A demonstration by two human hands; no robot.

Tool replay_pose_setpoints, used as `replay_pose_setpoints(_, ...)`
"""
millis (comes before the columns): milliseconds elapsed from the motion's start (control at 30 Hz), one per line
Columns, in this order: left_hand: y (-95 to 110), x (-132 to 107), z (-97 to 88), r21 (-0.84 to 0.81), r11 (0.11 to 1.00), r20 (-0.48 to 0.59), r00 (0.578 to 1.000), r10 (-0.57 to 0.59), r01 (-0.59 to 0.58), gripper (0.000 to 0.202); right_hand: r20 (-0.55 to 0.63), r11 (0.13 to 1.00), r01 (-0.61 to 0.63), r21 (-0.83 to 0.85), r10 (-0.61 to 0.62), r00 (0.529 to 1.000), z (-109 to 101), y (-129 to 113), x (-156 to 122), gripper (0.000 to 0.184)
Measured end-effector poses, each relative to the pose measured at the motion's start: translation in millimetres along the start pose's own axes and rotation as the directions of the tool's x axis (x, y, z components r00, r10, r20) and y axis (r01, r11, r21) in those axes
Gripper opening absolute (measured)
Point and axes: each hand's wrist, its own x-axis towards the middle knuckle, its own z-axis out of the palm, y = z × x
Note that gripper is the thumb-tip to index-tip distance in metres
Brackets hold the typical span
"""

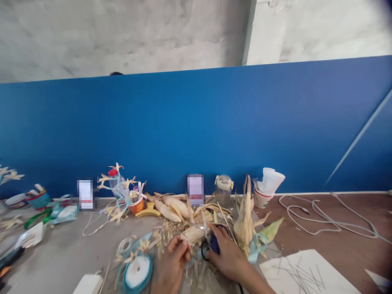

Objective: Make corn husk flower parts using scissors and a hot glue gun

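My left hand (174, 257) is low in the middle of the view, fingers pinched on a pale dried corn husk piece (192, 233). Just to its right, my right hand (226, 255) is closed round dark blue-handled scissors (211, 245), whose blades point up at the husk. Loose husk strips and scraps (196, 216) lie piled on the table just beyond both hands. A light blue ribbon spool (137, 272) sits to the left of my left hand.
A blue partition (214, 130) stands along the table's far edge. Before it are a plastic bottle (115, 181), an orange cup (136, 204), a glass jar (223, 190), stacked paper cups (266, 188), white cables (321, 218) and a white sheet (306, 271).
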Motion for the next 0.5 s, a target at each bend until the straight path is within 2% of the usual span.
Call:
replay_pose_setpoints(133, -4, 5, -5.6, 0.032, 0.999, -0.014, 1.0, 0.008, -0.007, 0.035, -0.123, 0.988, -0.072, -0.135, 0.055, 0.991, 7, 3, 4, 0.049)
replay_pose_setpoints(267, -3, 10, -9.9, -0.004, 1.0, -0.051, 0.999, -0.017, 0.017, 0.04, -0.161, 0.973, -0.025, -0.231, -0.013, 0.987, 11, 4, 7, 0.035)
replay_pose_setpoints(500, -3, 11, -9.0, -0.027, 0.999, -0.057, 0.998, 0.028, -0.03, 0.041, -0.242, 0.96, 0.019, -0.281, -0.089, 0.966, 4, -3, 3, 0.03)
